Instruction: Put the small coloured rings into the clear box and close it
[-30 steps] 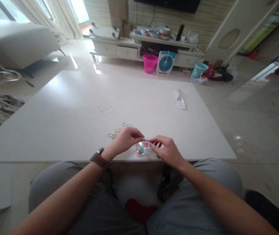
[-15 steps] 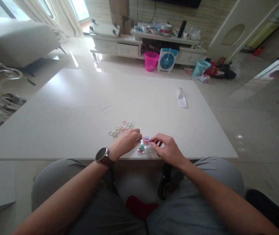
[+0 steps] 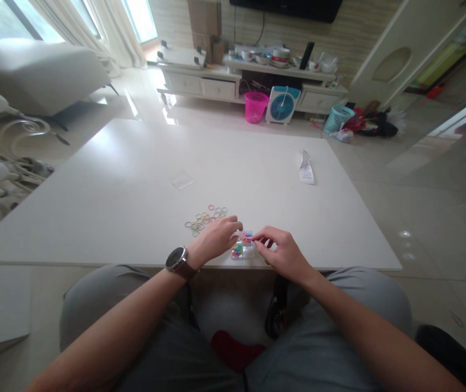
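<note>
A small clear compartment box [image 3: 241,249] with bright coloured bits inside sits near the front edge of the white table [image 3: 134,185]. My left hand [image 3: 215,240], with a watch on its wrist, lies curled against the box's left side and its fingertips touch the box. My right hand [image 3: 282,253] is at the box's right side, thumb and forefinger pinched together over the far compartment; whether anything is between them is too small to tell. Several thin coloured rings [image 3: 206,216] lie loose just beyond my left hand.
A small clear plastic bag [image 3: 182,180] lies mid-table and a white paper strip [image 3: 306,170] towards the far right edge. Beyond the table are a pink basket [image 3: 256,106], a blue fan [image 3: 283,104] and a low white cabinet [image 3: 216,87]. My knees are under the front edge.
Both hands have come down from a raised pinch above the box to rest at its sides on the table. The view has shifted slightly.
</note>
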`<state>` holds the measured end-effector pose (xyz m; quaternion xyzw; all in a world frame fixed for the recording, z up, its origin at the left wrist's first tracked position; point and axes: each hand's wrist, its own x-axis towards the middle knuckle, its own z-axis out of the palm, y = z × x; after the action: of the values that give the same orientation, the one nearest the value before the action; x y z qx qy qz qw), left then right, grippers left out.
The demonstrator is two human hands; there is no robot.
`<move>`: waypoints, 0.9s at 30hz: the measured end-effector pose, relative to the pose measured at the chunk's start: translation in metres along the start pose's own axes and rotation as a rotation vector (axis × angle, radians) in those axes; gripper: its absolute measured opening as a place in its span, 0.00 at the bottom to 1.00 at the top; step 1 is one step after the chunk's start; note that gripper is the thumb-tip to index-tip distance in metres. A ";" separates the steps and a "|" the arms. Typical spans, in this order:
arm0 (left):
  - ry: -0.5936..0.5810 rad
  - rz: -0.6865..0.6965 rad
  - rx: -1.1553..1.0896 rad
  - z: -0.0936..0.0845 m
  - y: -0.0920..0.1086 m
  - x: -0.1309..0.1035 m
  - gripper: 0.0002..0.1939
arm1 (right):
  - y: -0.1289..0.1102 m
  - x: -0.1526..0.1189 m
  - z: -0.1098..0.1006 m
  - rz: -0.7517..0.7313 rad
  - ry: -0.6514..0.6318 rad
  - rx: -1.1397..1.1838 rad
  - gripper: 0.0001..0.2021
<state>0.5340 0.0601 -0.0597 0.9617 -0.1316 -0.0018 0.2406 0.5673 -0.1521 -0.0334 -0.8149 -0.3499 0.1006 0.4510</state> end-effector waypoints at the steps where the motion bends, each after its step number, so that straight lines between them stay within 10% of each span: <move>1: 0.003 0.002 -0.005 -0.001 -0.001 0.000 0.09 | 0.000 0.000 0.000 0.000 -0.001 -0.002 0.06; 20: -0.078 0.079 0.074 -0.009 -0.003 -0.005 0.13 | 0.007 -0.001 0.002 -0.060 -0.204 -0.221 0.08; 27: 0.009 -0.075 -0.024 -0.038 -0.039 -0.003 0.12 | 0.007 -0.003 0.002 -0.048 -0.298 -0.305 0.08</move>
<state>0.5431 0.1113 -0.0446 0.9630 -0.0945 -0.0081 0.2522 0.5674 -0.1551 -0.0407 -0.8411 -0.4433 0.1553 0.2681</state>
